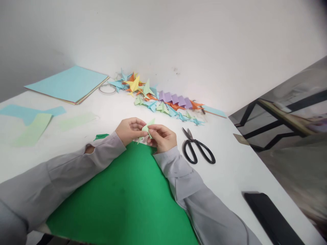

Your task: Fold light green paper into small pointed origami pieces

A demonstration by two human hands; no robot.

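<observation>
Between my two hands is a small pale green origami crane [145, 129], with a pointed tip standing up above my fingers. My left hand [130, 130] pinches its left side between thumb and fingers. On the other side, my right hand [162, 136] grips the folded paper with thumb and forefinger. My fingers cover part of the crane's lower folds. Both hands are just above the table, over the far edge of a green sheet [122, 194] that lies under my forearms.
Black-handled scissors [195, 146] lie right of my hands. Behind are many-coloured folded cranes [153, 97] in a row. At left sit a coloured paper stack [68, 83], a wire coil [107, 89] and paper strips [35, 127]. A black flat object [270, 217] rests near the table's right edge.
</observation>
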